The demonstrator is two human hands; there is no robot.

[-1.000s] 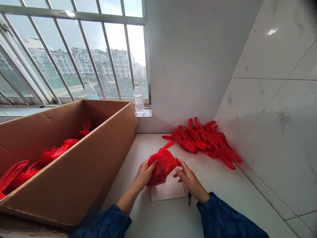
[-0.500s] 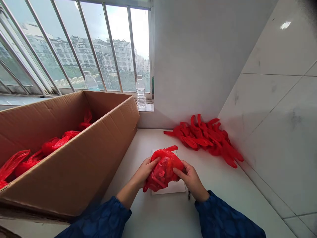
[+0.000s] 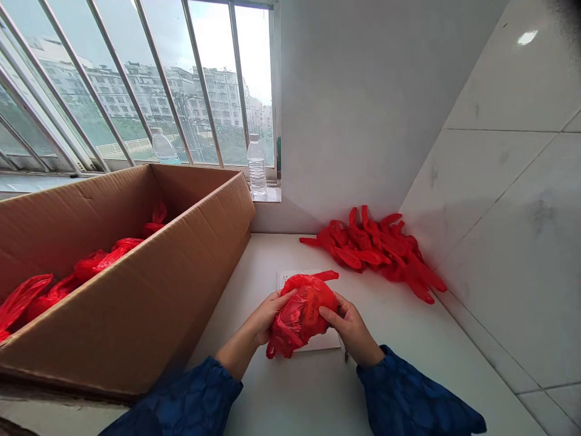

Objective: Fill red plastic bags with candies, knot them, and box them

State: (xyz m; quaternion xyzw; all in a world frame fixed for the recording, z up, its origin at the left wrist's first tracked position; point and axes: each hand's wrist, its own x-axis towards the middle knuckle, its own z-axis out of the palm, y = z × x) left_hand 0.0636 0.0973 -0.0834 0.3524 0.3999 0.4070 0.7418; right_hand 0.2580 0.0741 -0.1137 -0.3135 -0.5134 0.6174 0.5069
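Note:
Between my two hands is a filled red plastic bag (image 3: 303, 315), bunched up, its contents too blurred by the film to name. My left hand (image 3: 271, 315) grips its left side, thumb across the top. On the right side, my right hand (image 3: 347, 321) pinches the bag between thumb and fingers. Beneath the bag lies a white paper pad (image 3: 324, 342), mostly covered. A small dark object, perhaps a pen (image 3: 346, 355), shows beside my right hand.
A large open cardboard box (image 3: 181, 284) on the left holds several red bags (image 3: 104, 260). Against the back wall lies a heap of red plastic bags (image 3: 374, 248) on the white table (image 3: 290, 399). A clear bottle (image 3: 257, 166) stands on the windowsill.
The red bag has turned slightly in my hands, its top loop reaching further right and its lower end hanging a little lower. Both hands keep their hold.

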